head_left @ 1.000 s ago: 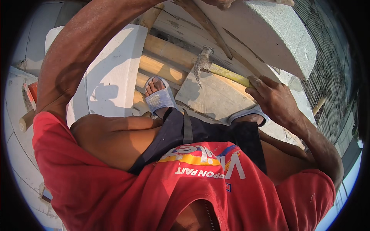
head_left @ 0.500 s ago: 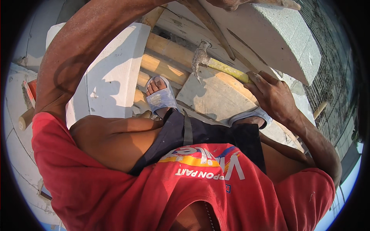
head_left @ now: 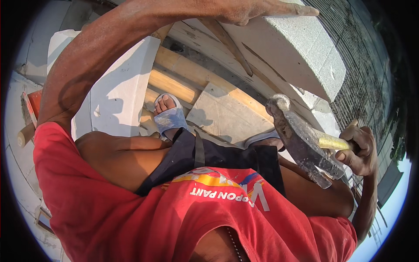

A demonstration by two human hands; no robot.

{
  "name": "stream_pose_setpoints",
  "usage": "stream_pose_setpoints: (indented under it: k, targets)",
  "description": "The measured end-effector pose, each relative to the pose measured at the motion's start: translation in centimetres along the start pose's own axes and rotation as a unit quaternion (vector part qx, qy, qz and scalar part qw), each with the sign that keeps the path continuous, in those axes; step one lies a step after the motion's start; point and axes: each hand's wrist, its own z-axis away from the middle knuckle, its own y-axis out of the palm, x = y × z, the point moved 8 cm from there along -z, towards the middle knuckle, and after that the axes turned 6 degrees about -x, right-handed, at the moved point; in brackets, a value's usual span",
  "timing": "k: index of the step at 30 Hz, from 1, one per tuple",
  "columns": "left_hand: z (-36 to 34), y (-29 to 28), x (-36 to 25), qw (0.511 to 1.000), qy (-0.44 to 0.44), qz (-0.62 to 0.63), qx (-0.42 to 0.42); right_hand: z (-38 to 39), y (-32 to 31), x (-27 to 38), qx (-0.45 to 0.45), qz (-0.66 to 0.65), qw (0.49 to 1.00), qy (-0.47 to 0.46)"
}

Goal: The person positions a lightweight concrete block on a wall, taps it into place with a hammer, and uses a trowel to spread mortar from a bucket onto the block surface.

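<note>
In my right hand is a claw hammer, gripped by its yellow handle. Its worn, whitish-stained metal head is raised and tilted above my right thigh. At the top, my left hand reaches across with its fingers stretched out, lying along the upper edge of a large pale block. The block has a smooth face and a speckled grey side, and it stands on a course of similar blocks.
Bamboo poles and a grey board lie under my sandalled feet. Another white block stands left. A wooden strip leans near the wall. Far left are a wooden handle and an orange piece. Corrugated roofing lies right.
My right hand has moved right and lifted the hammer away from the board, turning its head nearer to me. The view has shifted; my left hand still lies along the block.
</note>
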Motion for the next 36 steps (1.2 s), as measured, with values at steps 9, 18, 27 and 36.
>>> stream_pose_setpoints:
  k: [9, 18, 27, 36]
  targets:
    - [-0.2, 0.6, 0.1, 1.0, 0.003, -0.027, 0.005, 5.9, -1.7, -10.7, -0.238, 0.001, 0.959, 0.154]
    - [-1.1, 1.6, -0.3, 0.995, 0.027, -0.088, 0.022, 4.1, -0.8, -11.4, -0.209, 0.036, 0.959, 0.186]
    - [-2.0, 1.2, -1.3, 0.989, 0.052, -0.133, 0.023, 4.6, -4.5, -8.2, -0.254, 0.127, 0.943, 0.173]
    - [-3.5, -0.7, -2.0, 0.976, 0.098, -0.194, 0.024, 4.9, -11.1, -4.2, -0.459, -0.212, 0.849, 0.154]
